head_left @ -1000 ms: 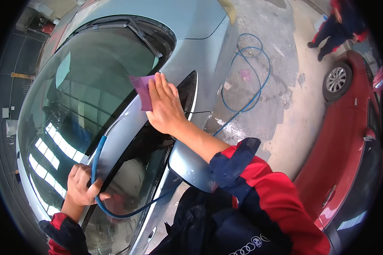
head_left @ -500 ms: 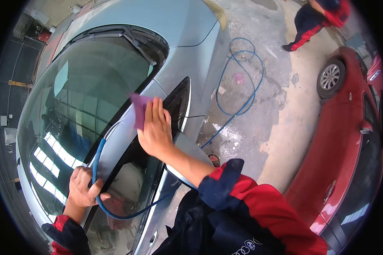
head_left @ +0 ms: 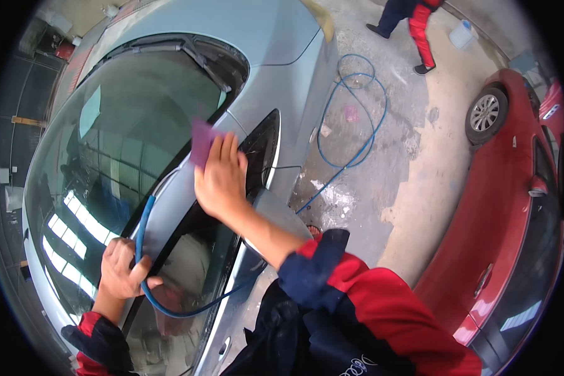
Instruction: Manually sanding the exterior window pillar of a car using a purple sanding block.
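A purple sheet [head_left: 203, 143], thin like sandpaper, lies under the fingers of my right hand [head_left: 221, 178], which holds it against the silver-blue pillar [head_left: 180, 199] between windshield and side window. One corner of the sheet sticks out past my fingertips. My left hand [head_left: 124, 269] rests lower on the same pillar, closed with a blue hose [head_left: 145, 219] running between thumb and fingers. From there the hose curves down across the side window [head_left: 188, 276]. The windshield [head_left: 116, 150] spreads out to the left of both hands.
The side mirror [head_left: 281, 216] juts out by my right forearm. More blue hose [head_left: 382, 116] lies looped on the floor, around a pink scrap [head_left: 351, 113]. A red car [head_left: 476, 207] stands at the right. At the top, a person [head_left: 418, 34] is near a white bucket [head_left: 462, 35].
My right hand has shifted slightly left and up along the pillar with the purple sheet. My left hand stays about where it was. The other person has moved left, and a white bucket now shows.
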{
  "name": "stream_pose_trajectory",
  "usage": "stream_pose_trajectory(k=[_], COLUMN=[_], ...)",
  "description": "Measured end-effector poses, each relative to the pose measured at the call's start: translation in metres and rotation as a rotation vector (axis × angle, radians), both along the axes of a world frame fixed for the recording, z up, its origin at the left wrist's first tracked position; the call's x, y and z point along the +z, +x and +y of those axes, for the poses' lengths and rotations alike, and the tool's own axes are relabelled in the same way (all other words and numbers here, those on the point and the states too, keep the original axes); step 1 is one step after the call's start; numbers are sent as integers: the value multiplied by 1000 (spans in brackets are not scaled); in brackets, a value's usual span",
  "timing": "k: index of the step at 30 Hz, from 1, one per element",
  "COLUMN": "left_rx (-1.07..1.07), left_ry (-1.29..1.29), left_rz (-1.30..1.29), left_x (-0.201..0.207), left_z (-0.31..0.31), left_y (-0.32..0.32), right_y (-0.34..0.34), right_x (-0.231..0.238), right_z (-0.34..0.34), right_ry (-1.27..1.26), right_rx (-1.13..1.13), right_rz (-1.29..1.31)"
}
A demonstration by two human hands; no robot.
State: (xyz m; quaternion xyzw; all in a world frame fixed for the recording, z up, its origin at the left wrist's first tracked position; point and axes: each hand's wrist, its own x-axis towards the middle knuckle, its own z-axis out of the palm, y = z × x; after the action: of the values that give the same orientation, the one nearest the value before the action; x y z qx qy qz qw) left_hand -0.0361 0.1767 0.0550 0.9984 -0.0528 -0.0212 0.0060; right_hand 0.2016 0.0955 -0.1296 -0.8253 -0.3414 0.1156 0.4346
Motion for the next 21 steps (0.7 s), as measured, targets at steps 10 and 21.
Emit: stream_pose_trajectory(k=[10, 21], left_rx=[-6, -13], left_ry=[18, 2], left_rz=[18, -4], left_x=[3, 3], left_z=[-1, -1], left_y=[2, 1], right_y=[-25, -57], right_x=[8, 19], right_z=[-2, -12], right_ry=[-61, 16], right_rx=[-26, 88], right_rz=[78, -3])
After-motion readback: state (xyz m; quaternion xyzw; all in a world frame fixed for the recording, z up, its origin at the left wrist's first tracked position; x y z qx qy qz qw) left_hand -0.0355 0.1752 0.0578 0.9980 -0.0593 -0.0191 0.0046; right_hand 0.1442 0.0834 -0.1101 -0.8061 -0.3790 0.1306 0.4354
